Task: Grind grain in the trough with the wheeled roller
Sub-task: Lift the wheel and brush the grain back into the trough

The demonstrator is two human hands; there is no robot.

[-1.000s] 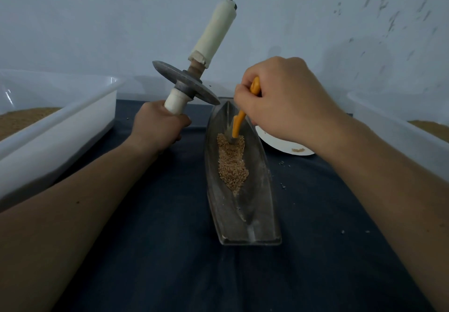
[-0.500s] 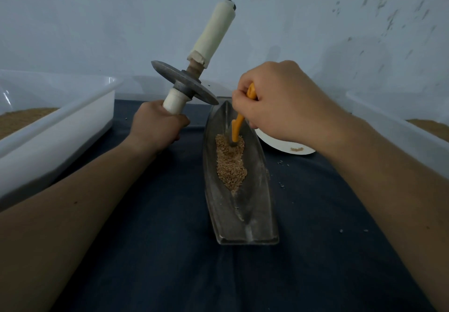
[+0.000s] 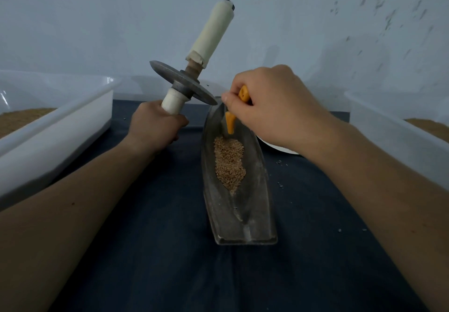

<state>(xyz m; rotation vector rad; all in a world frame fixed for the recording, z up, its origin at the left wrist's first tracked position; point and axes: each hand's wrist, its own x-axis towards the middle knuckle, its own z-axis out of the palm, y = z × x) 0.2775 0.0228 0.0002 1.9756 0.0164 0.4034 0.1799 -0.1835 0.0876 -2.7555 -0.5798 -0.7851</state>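
**Roller held off the trough, orange tool over the grain**

A dark cloth [image 3: 170, 251] covers the table, and both forearms reach in over it from the near edge. The metal trough [image 3: 245, 214] lies lengthwise on the cloth, its blunt end nearest and its pointed end away. The near part of its groove is bare. Grain [image 3: 229, 163] lies in a narrow heap along the middle and far part of the groove. A few stray grains dot the cloth right of the trough.

The right hand [image 3: 272, 107] is over the trough's far end, thumb and curled fingers pinching an orange tool [image 3: 230, 123] that points down into the groove. Its tip is at the heap's far edge; whether it touches the grain cannot be told.

The left hand [image 3: 155, 127], left of the trough, is wrapped tight around the roller's lower white handle. The roller [image 3: 182, 84] is in the air, tilted, its upper handle leaning up and to the right. Its metal wheel sits between the two handles, its right edge close to the trough's far tip and clear of the grain.

A white plate [image 3: 274, 146] shows partly behind the right wrist. White bins stand at the left [image 3: 60, 122] and right [image 3: 388, 129], each with brown grain inside. A pale wall [image 3: 97, 19] closes the back.
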